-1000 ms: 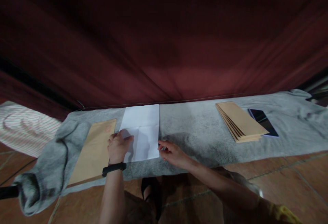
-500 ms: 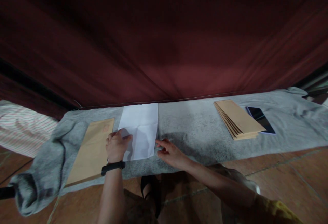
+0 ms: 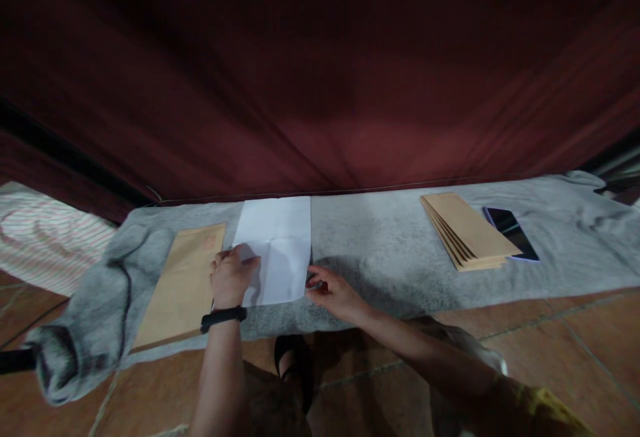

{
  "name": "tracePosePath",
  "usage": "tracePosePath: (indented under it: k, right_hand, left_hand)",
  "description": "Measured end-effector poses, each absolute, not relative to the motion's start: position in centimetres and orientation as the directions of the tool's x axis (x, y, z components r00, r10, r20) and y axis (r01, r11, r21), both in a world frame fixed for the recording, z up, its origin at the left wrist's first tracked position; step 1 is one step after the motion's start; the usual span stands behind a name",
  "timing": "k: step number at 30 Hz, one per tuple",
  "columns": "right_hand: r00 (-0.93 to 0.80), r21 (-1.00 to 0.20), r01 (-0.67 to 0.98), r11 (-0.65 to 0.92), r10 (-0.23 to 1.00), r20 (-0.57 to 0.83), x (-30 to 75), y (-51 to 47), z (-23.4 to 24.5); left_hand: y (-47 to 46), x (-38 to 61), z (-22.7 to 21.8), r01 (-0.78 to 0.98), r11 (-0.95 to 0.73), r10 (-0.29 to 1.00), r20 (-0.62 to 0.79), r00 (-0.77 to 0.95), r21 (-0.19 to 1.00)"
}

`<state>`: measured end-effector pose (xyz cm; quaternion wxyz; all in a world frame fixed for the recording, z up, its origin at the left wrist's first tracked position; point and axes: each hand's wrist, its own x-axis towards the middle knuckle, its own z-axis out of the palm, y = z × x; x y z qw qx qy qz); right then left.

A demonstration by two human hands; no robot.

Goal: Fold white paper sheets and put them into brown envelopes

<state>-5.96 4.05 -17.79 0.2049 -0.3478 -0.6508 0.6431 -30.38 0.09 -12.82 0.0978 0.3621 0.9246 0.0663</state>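
Observation:
A creased white sheet of paper (image 3: 280, 223) lies unfolded on the grey blanket, with fold lines crossing its middle. My left hand (image 3: 231, 278), with a black band at the wrist, rests on the sheet's left edge. Its thumb stretches across the paper; the other fingers are partly hidden. At the lower right edge of the sheet is my right hand (image 3: 336, 293), thumb and index finger apart, the fingertips touching or very near the paper. Just left of my left hand lies a large brown envelope (image 3: 175, 290), flat and partly covered by that hand.
Several brown envelopes (image 3: 465, 230) lie fanned in a stack on the right, beside a dark phone (image 3: 513, 231). The grey blanket (image 3: 370, 237) covers a long narrow surface. Dark red cloth (image 3: 320, 90) hangs behind it. Striped fabric (image 3: 50, 240) is at far left, above a tiled floor.
My right hand's fingertips have shifted slightly at the sheet's right edge, with the index finger more bent. My left hand stays on the paper. The whole view has moved a little.

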Motion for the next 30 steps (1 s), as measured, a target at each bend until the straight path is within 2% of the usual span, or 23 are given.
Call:
tracePosePath:
  k: [8, 20, 30]
  right_hand:
    - [-0.625, -0.966, 0.133, -0.220, 0.738, -0.254, -6.4, 3.8, -18.4]
    - [-0.661, -0.983, 0.174, -0.061, 0.732, -0.162, -6.4, 3.7, -18.6]
    - [-0.670, -0.982, 0.190, -0.006, 0.730, -0.134, -6.1, 3.7, -17.8]
  left_hand:
    - [0.1, -29.8, -12.2, 0.653, 0.733, 0.679, -0.146, -0.719, 0.190]
    - [-0.1, -30.0, -12.6, 0.657, 0.723, 0.687, -0.118, -0.717, 0.215]
    - [-0.1, -30.0, -12.9, 0.648, 0.732, 0.676, -0.107, -0.729, 0.210]
